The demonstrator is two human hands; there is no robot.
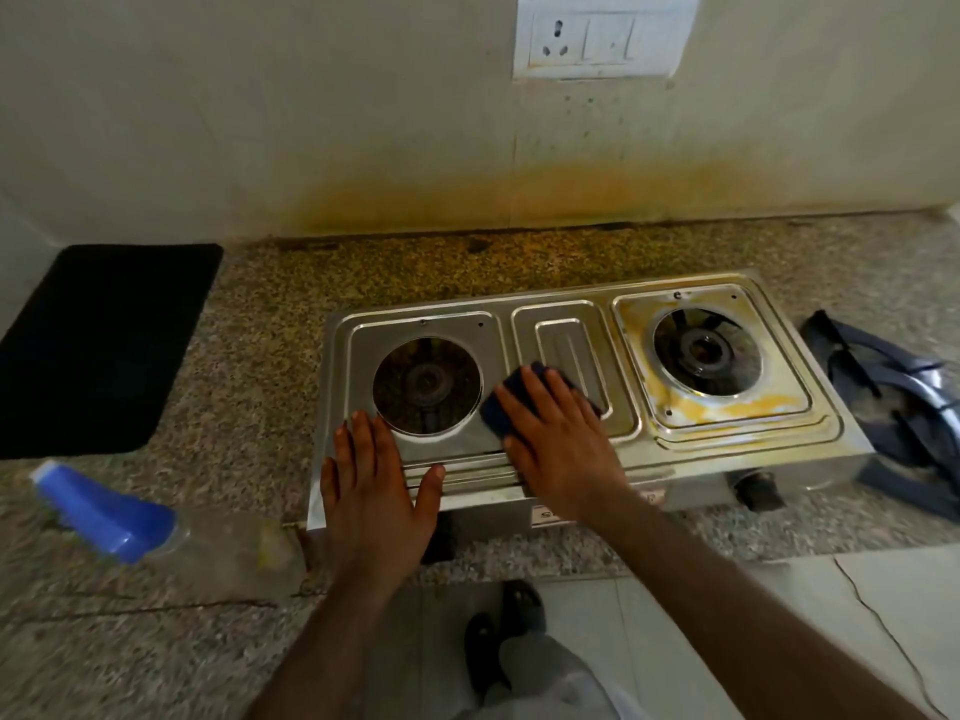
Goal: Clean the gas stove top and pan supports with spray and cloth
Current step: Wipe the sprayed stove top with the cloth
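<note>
The two-burner stainless-steel gas stove top [582, 387] sits on the speckled granite counter [249, 366], set back from the counter's front edge, with its long axis running left to right. The right hand [558, 439] lies flat, fingers straight, and presses the dark blue cleaning cloth [511, 402] against the steel between the left burner opening [427, 388] and the raised centre panel [571, 366]. The left hand [371, 485] is released, fingers extended, palm resting on the stove's front-left corner; judged from its position, it braces the unit against sliding.

The left half of the steel appears bright. The recess around the right burner opening [706, 351] carries yellow-brown residue, heaviest along its front edge. This soiled area lies to the right of the cloth, along the stove's long axis, and the right hand is the nearer hand to it. The next wiping stroke should therefore travel rightward across the centre panel.

The dark metal pan supports [893, 402] lie off the stove, on the counter just beside its right edge; they appear not yet wiped. The clear spray bottle with the blue head [104, 509] lies on its side near the counter's front edge, left of the stove and nearer the left hand
</note>
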